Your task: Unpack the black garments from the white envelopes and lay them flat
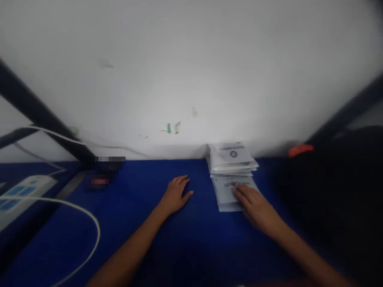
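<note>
My right hand (254, 205) lies flat, fingers stretched out, on a pale plastic packet (227, 195) with dark print. Behind that packet, a stack of similar white packets (230, 157) leans against the wall, its top one printed with a round logo and upside-down lettering. To the left, my left hand (177, 194) rests on the blue tabletop (197, 235) with thumb and fingers apart, holding nothing. A gap of bare blue surface separates it from the packets.
A white power strip (26, 195) and a looping white cable (97, 227) are at the left. Near the wall sits a blurred dark object (104, 171). A large dark shape (338, 207) with an orange piece (301, 150) fills the right side.
</note>
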A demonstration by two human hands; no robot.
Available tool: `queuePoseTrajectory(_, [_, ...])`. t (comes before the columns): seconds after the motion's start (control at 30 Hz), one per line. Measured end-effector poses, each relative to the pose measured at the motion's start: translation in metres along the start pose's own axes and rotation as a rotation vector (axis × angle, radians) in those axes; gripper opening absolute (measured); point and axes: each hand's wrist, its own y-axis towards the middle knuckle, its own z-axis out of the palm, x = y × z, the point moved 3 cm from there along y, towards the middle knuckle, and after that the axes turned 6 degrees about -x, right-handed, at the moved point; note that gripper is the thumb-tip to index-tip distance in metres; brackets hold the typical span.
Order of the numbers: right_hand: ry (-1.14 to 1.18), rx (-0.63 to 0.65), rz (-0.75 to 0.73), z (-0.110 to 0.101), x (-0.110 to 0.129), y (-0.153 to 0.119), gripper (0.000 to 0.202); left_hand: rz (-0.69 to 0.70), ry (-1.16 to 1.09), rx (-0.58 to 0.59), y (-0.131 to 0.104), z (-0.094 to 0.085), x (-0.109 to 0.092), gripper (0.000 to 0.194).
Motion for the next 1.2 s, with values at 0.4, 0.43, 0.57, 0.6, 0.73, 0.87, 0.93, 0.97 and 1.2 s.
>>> queuePoseTrajectory(0.4, [0.093, -0.213, -0.265, -0.025, 0.042, 0.011, 0.031, -0.024, -0.092, -0.022, 0.001, -0.003, 0.0, 0.042])
queuePoseTrajectory(0.43, [0.127, -0.221, -0.305, -0.026, 0.054, 0.013, 0.031, -0.027, -0.114, -0.029, 0.002, -0.004, 0.001, 0.04])
queuePoseTrajectory(0.57, [0.264, -0.208, -0.464, -0.019, 0.103, 0.024, 0.028, -0.05, -0.218, -0.066, 0.005, -0.013, 0.001, 0.032])
queuePoseTrajectory(0.6, [0.285, -0.196, -0.525, -0.014, 0.115, 0.028, 0.026, -0.051, -0.247, -0.064, 0.006, -0.017, -0.001, 0.031])
queuePoseTrajectory(0.73, [0.308, -0.183, -0.739, 0.003, 0.144, 0.047, 0.021, 0.022, -0.355, 0.024, 0.004, -0.031, -0.02, 0.028])
queuePoseTrajectory(0.87, [0.279, -0.262, -0.621, 0.015, 0.133, 0.07, 0.02, 0.129, -0.422, 0.202, -0.003, -0.03, -0.038, 0.026])
queuePoseTrajectory(0.93, [0.253, -0.285, -0.515, 0.017, 0.117, 0.077, 0.017, 0.144, -0.389, 0.238, -0.005, -0.026, -0.04, 0.027])
queuePoseTrajectory(0.97, [0.236, -0.285, -0.48, 0.018, 0.109, 0.079, 0.015, 0.142, -0.364, 0.238, -0.006, -0.025, -0.039, 0.027])
queuePoseTrajectory(1.2, [0.175, -0.224, -0.38, 0.013, 0.083, 0.082, 0.017, 0.061, -0.283, 0.223, -0.003, -0.019, -0.036, 0.033])
